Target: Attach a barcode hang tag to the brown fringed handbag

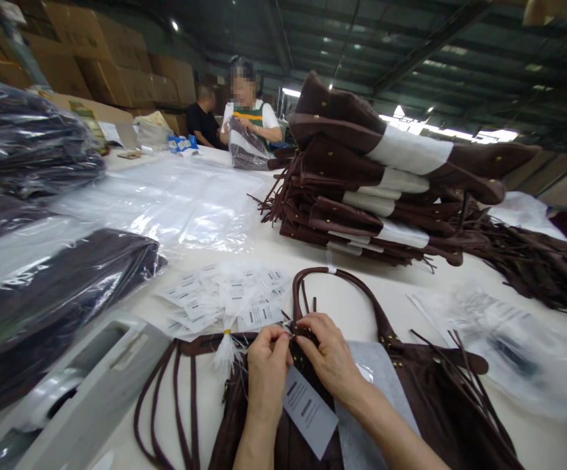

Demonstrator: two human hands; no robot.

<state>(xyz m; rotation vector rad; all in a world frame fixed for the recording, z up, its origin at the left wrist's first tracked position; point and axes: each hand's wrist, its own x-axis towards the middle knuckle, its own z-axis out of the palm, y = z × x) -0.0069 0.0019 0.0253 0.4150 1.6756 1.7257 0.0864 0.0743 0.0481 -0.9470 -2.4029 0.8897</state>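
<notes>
The brown bag [411, 398] lies flat at the near edge of the white table [362, 307], and both hands meet at its top edge: the left hand [268, 365] and right hand [330, 356] pinch narrowly on the small dark strap tab [299, 339], with a white paper tag [309, 410] hanging just below the fingers. Just beyond lies a heap of loose white tags [229, 297], then clear plastic sheets [176, 202]. A tall stack of brown bags [376, 176] stands further right, and two people [244, 111] work at the far end.

Both hands [298, 359] pinch, apparently, a tag [309, 411] onto a brown bag [425, 391].
</notes>
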